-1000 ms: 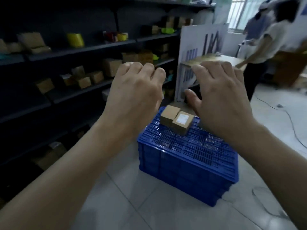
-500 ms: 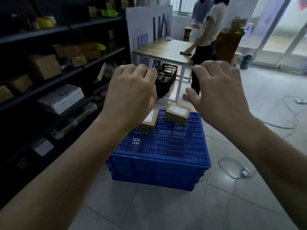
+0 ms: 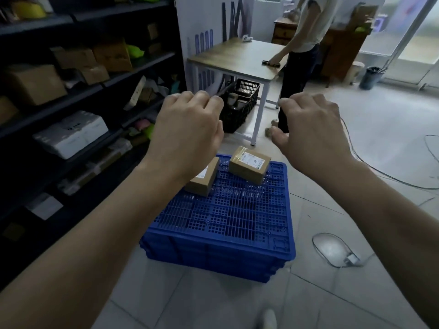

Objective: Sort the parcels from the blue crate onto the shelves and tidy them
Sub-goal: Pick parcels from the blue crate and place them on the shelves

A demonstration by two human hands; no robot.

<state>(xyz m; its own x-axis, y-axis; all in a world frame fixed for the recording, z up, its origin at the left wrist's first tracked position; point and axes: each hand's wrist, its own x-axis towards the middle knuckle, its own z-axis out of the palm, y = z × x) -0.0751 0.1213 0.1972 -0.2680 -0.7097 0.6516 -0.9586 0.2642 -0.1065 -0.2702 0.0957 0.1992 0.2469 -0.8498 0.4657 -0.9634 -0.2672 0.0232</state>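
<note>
A blue crate (image 3: 225, 224) stands upside down on the tiled floor, its grid base facing up. Two brown cardboard parcels rest on its far end: the left parcel (image 3: 202, 184) is partly hidden behind my left wrist, and the right parcel (image 3: 249, 166) shows a white label. My left hand (image 3: 187, 131) and my right hand (image 3: 311, 134) hover above and in front of the parcels, fingers curled downward, holding nothing. Dark shelves (image 3: 95, 89) with boxes run along the left.
A wooden table (image 3: 237, 55) with white legs stands behind the crate, with a black basket (image 3: 240, 103) under it. A person stands at the table's right end. A cable and plug (image 3: 349, 257) lie on the floor at the right.
The view has swung right and come closer to the crate. Both hands stay raised and empty above the two parcels, now a little lower and nearer to them.
</note>
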